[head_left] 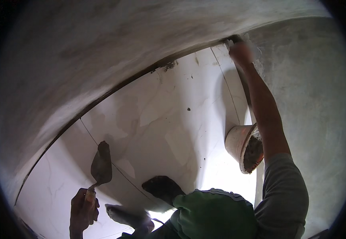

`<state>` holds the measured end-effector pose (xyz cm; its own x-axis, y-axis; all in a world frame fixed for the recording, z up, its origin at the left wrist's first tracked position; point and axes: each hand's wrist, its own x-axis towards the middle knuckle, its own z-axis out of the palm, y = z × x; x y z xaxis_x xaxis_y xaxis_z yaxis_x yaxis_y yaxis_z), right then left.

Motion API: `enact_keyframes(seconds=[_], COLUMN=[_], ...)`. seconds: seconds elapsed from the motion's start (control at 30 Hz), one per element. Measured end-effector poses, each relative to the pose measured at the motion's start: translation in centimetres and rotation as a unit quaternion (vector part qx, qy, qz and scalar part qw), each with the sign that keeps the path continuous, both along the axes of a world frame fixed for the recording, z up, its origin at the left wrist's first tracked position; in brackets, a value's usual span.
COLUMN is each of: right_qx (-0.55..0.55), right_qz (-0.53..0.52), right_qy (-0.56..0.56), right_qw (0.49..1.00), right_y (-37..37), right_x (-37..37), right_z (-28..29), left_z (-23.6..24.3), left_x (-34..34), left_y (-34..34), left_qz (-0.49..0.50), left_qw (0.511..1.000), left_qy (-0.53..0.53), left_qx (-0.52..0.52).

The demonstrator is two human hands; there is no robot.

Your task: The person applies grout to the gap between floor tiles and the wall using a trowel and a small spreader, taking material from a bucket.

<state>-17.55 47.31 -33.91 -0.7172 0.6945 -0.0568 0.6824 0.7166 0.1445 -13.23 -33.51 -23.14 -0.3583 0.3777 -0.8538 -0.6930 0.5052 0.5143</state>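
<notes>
My left hand [83, 209] is closed around the handle of a pointed trowel [101, 169], low on the left above the tiled floor. A dark lump, which looks like mortar, sits at the blade's tip. Stretched far out, my right hand [241, 53] is at the corner where the two walls meet the floor. Motion smears its fingers, so their closing and anything in them are unclear. A small pale patch shows beside them. Under my right forearm a tilted bucket [236, 144] with grey, mortar-like stuff inside rests by the right wall.
White marble-patterned tiles [149, 119] with thin dark joints cover the floor. A dark gap [113, 89] runs along the foot of the curved-looking grey wall [113, 44]. Dark crumbs dot the tiles. My feet [163, 189] and green-clad knee [214, 215] are at the lower middle.
</notes>
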Motion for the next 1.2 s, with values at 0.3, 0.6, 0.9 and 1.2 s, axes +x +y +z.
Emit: enact_keyframes(seconds=[0.3, 0.6, 0.9, 1.2], right_qx=[0.053, 0.054, -0.008, 0.002], right_qz=[-0.022, -0.043, 0.005, -0.034], right_qy=[-0.006, 0.021, 0.104, 0.014], right_qw=[0.998, 0.997, 0.995, 0.999], right_y=[-2.9, -1.2, -1.8, -1.5], right_x=[-0.3, -0.1, 3.1, -0.1], right_z=[1.2, 0.9, 5.5, 0.4], left_z=[0.4, 0.7, 0.1, 0.6], left_x=[0.3, -0.1, 0.5, 0.0], left_y=[-0.5, -0.1, -1.6, -0.7], left_qz=[0.025, 0.019, 0.001, -0.023], left_qw=[1.000, 1.000, 0.999, 0.999], left_qy=[-0.005, 0.016, 0.008, 0.045], left_qx=[-0.010, 0.006, -0.051, -0.019])
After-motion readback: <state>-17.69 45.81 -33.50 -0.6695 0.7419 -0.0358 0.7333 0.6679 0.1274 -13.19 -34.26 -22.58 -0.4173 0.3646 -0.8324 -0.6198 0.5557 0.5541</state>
